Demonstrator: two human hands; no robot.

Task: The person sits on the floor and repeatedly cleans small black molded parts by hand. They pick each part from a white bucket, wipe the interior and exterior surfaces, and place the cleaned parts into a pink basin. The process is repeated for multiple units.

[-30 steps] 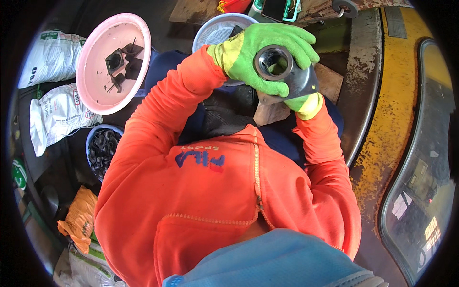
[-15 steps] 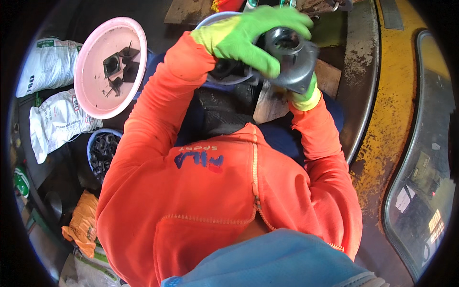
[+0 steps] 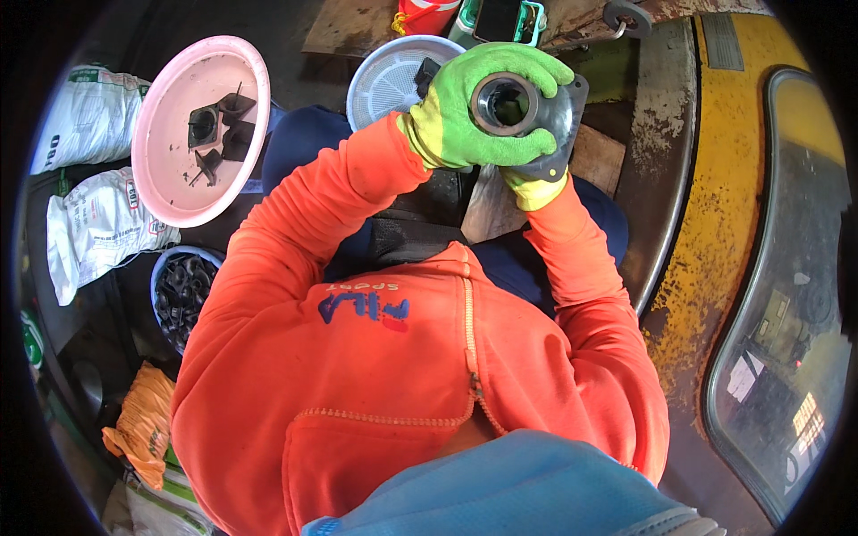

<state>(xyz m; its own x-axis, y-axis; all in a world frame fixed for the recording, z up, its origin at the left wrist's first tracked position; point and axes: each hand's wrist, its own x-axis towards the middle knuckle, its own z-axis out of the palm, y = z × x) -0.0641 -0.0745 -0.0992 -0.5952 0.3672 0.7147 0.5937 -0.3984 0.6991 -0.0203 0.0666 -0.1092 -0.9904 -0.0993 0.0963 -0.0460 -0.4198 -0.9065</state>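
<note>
A black flanged part [image 3: 565, 121] with a round collar and a square plate is held up in front of me. My left hand [image 3: 474, 98], in a green and yellow glove, has its fingers and thumb curled round the collar. Behind and below the plate is my right hand [image 3: 536, 189]; its yellow glove cuff shows, while the part hides its fingers. Green shows through the collar's opening. Just beyond my left hand stands a pale blue perforated basin [image 3: 380, 85], with a dark piece [image 3: 427, 76] at its right side.
At left is a pink basin [image 3: 161, 179] with several black parts. Below it stand white sacks [image 3: 98, 219], a blue tub of small black pieces [image 3: 183, 290] and an orange bag [image 3: 143, 415]. A red container [image 3: 427, 16] is at the back; yellow rusty metalwork [image 3: 715, 205] borders the right.
My left hand's spread fingers have closed round the collar. The part has turned so its opening faces up toward me, and more of the pale blue basin shows.
</note>
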